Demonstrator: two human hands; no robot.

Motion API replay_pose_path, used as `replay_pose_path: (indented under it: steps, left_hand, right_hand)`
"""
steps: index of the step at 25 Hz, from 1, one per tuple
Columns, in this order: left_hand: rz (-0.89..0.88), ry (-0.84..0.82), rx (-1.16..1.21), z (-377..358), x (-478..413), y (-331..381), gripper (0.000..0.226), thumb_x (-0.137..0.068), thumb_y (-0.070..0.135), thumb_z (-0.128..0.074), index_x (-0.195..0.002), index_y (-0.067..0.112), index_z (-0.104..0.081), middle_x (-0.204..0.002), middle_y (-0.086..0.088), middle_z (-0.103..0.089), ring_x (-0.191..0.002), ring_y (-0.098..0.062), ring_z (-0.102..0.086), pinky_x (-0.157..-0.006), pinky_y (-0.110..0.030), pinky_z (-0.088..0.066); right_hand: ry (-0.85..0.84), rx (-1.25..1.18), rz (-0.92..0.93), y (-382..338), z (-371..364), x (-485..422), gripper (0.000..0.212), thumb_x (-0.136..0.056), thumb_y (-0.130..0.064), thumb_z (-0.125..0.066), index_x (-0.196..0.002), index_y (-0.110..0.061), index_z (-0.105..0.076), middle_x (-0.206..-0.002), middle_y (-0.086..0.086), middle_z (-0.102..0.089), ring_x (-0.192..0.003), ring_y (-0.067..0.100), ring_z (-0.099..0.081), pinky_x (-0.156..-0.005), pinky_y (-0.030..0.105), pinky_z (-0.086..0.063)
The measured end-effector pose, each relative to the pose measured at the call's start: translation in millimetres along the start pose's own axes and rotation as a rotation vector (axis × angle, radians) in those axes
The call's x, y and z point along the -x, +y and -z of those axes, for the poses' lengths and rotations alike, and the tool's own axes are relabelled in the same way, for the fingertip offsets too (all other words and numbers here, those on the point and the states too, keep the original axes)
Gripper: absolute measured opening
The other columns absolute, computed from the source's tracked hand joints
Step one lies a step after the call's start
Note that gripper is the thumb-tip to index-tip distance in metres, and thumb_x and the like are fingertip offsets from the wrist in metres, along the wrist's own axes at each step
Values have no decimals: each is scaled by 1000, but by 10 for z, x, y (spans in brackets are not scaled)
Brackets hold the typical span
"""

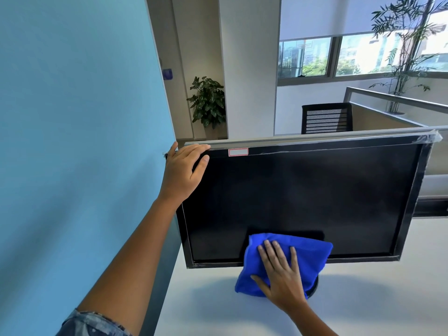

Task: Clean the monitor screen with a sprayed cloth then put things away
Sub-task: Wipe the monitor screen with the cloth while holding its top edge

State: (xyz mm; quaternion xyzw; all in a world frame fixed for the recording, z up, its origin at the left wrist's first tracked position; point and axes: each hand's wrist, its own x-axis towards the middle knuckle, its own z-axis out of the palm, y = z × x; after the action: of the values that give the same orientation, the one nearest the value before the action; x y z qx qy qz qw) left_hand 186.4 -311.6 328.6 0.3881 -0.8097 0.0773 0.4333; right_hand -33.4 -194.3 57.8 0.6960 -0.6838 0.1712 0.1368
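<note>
Two hands share the work: the left hand (183, 171) grips the monitor (303, 197) at its top corner, likely steadying it, while the right hand (281, 275) presses the blue microfibre cloth (312, 253) flat-palmed against the lower screen.

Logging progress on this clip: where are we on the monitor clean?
Done: cannot tell whether the cloth was sprayed; no spray bottle is in view. In hand: the left hand braces the top left corner of the monitor while the right hand presses the blue cloth flat against the lower middle of the screen. Left: any remaining wiping, then putting the cloth away.
</note>
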Motion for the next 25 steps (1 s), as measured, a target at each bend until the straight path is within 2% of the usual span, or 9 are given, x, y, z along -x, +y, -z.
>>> replay_pose_path:
  steps: [4,6,9,12,15,18,21,25]
  left_hand:
    - [0,19,5,-9,-7,0,30,-95,25,-47,-118,13,-61,-120,-5,-65,-115,-20,-56,-115,-40,-11]
    - [7,27,10,-14,-4,-5,27,-96,22,-48,-118,13,-61,-120,-5,-65,-115,-20,-56,-115,-40,-10]
    - [15,30,16,-12,-4,-5,27,-96,21,-48,-118,13,-62,-119,-5,-66,-115,-20,-56,-115,-39,-8]
    - [13,38,28,-7,-10,12,27,-96,21,-48,-117,13,-62,-118,-5,-66,-115,-20,-56,-114,-37,-6]
    - [5,42,32,1,-9,20,27,-96,20,-48,-117,13,-62,-118,-5,-66,-115,-20,-56,-114,-36,-5]
    - [3,46,37,16,-9,14,27,-96,21,-48,-117,13,-63,-118,-6,-66,-115,-20,-56,-113,-34,-5]
    - [16,39,57,28,-16,10,28,-97,24,-46,-118,13,-62,-120,-6,-65,-116,-20,-55,-113,-32,-2]
    - [38,37,72,19,-25,26,29,-96,27,-48,-117,13,-63,-119,-6,-65,-115,-21,-55,-114,-35,0]
  right_hand:
    - [9,-51,-150,-45,61,-6,83,-87,-70,-29,-143,-8,-31,-154,11,-28,-147,25,-1,-114,60,-5]
    - [-5,-39,-96,-213,71,-54,91,-82,-73,-35,-143,-5,-29,-154,15,-25,-146,32,-1,-114,61,-3]
    - [-2,12,74,-493,162,-256,97,-79,-75,-40,-144,-4,-30,-152,15,-31,-146,33,-2,-112,61,-7]
    - [87,31,162,-758,385,-603,94,-82,-74,-36,-146,-6,-27,-155,12,-27,-145,28,-3,-112,58,-6]
    - [192,32,174,-933,681,-960,89,-85,-71,-33,-148,-10,-24,-158,9,-19,-146,25,0,-114,56,-3]
    - [295,19,90,-855,969,-1210,85,-86,-68,-34,-149,-11,-21,-158,8,-15,-146,23,0,-115,54,2]
    - [403,-20,-93,-461,1191,-1287,86,-86,-67,-34,-149,-11,-18,-158,10,-13,-145,25,-1,-114,53,7]
    - [429,-41,-273,230,1396,-1245,86,-86,-66,-31,-150,-11,-12,-159,13,-13,-146,28,-4,-112,59,5]
